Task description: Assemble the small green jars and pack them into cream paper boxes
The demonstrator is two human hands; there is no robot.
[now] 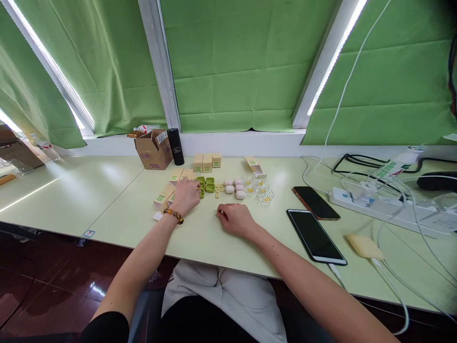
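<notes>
My left hand point(187, 196), with a beaded bracelet point(173, 215) at the wrist, reaches over a group of small green square containers point(210, 185). Its fingers bend down and appear closed on the edge of the nearest green container point(202, 193); the fingertips are partly hidden. My right hand point(234, 218) rests on the table with its fingers curled in, and nothing shows in them. Between and beyond the hands lie small yellow pieces point(217, 195), pale pink rounded cylinders point(240, 195) and clear plastic cups point(264, 197) with yellow centres. Small cardboard boxes point(163, 197) lie partly behind my left hand.
More small boxes point(207, 163) and an opened carton point(253, 166) stand farther back. A large cardboard box point(153, 150) and black bottle point(175, 146) are by the window. Two phones point(316, 236), a power strip point(385, 212), a charger point(364, 246) and tangled cables lie to the right.
</notes>
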